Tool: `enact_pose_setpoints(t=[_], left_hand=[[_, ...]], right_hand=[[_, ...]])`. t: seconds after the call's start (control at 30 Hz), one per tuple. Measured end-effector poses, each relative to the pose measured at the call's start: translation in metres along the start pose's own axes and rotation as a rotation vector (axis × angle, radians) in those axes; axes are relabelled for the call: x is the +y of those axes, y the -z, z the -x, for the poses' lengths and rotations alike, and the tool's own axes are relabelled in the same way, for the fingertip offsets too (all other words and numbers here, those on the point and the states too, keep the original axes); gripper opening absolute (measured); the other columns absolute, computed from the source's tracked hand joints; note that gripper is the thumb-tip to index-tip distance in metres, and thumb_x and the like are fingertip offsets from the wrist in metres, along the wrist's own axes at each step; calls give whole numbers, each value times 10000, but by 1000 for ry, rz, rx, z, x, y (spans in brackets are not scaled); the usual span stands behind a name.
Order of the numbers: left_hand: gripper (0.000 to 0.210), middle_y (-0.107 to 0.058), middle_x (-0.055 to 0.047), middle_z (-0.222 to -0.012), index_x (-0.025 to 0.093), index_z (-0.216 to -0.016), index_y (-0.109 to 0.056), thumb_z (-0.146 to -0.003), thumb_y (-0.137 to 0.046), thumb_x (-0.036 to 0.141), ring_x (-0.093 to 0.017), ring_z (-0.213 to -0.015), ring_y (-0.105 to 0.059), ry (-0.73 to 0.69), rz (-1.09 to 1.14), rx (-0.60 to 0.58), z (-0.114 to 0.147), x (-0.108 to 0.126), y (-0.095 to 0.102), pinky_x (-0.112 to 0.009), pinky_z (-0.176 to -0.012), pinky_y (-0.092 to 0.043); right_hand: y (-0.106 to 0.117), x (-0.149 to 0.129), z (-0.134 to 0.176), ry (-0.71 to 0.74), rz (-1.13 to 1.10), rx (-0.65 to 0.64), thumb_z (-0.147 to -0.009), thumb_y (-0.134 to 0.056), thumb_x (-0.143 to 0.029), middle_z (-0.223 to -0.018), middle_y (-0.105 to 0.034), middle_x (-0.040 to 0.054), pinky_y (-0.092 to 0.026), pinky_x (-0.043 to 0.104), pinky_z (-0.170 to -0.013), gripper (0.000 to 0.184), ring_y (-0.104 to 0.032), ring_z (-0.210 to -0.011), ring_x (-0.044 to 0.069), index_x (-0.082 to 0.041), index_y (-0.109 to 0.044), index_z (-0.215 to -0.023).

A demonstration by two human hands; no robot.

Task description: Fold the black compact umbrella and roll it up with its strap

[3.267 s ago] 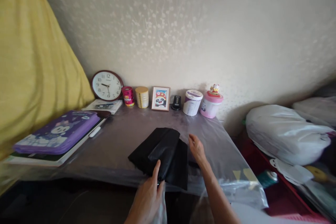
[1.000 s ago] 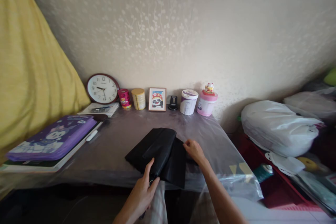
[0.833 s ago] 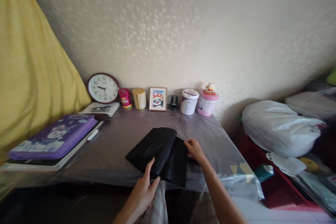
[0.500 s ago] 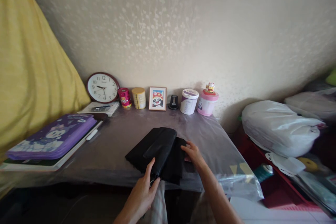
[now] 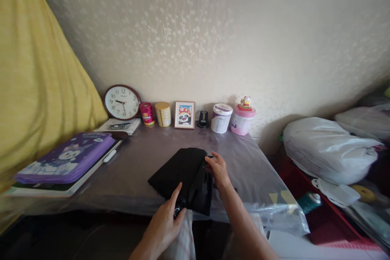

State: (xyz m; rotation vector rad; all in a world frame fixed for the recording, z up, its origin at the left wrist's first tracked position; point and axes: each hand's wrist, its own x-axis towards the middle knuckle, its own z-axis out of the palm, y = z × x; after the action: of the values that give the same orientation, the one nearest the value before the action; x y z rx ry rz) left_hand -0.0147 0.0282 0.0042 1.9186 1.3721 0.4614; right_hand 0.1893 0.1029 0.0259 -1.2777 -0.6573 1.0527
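A black folding umbrella (image 5: 181,170), its loose canopy cloth spread in wide flat folds, lies near the front edge of the table. My left hand (image 5: 167,219) is closed around its short dark handle, thumb and forefinger showing on either side. At the right side of the cloth, my right hand (image 5: 217,166) pinches the edge of a fold between thumb and fingers. A dark strip, maybe a strap, shows just under my right wrist. The umbrella's ribs and shaft are hidden by the cloth.
Along the wall stand a clock (image 5: 122,102), a pink can (image 5: 147,113), a yellow-lidded tin (image 5: 163,114), a panda picture frame (image 5: 184,115) and two tubs. A purple case (image 5: 65,158) lies left. Right of the table (image 5: 243,170) is a red crate (image 5: 329,227) with a white bag (image 5: 326,150).
My right hand has moved slightly up and left, bringing the right-hand fold of cloth against the larger fold. My left hand stays at the handle. The view has shifted a little.
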Motion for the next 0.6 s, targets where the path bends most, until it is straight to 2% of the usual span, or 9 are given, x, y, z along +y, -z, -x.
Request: enact_pose_setpoints(t=[0.2,0.43,0.6], left_hand=[[744,-591,-70,-1204,239,-1425,-105,-802,-506,289,-192,-1064,-572,18,27,-25,2,-2,5,-257,-851,-411],[650,-621,-82,-1154,198,-1418,-159,-834,-432,277,-187,-1037,-585,11,-48,-30,2,-5,1,-240,-830,-406],[611,-631,-104,-1123,160,-1408,-198,-849,-395,308,-203,-1010,-592,42,-144,-39,4,-1,2,-258,-818,-408]], right_hand=[[-23,-10,-1,39,-77,-47,-603,-713,-275,-557,-518,-97,-502,216,-503,570,-561,-462,87,-155,-433,-1084],[-33,9,-8,67,-9,-67,-629,-690,-267,-564,-556,-84,-507,225,-499,552,-595,-469,109,-146,-412,-1091],[-35,23,-15,146,138,-95,-698,-615,-307,-622,-591,-61,-493,228,-506,549,-618,-547,131,-144,-363,-1157]])
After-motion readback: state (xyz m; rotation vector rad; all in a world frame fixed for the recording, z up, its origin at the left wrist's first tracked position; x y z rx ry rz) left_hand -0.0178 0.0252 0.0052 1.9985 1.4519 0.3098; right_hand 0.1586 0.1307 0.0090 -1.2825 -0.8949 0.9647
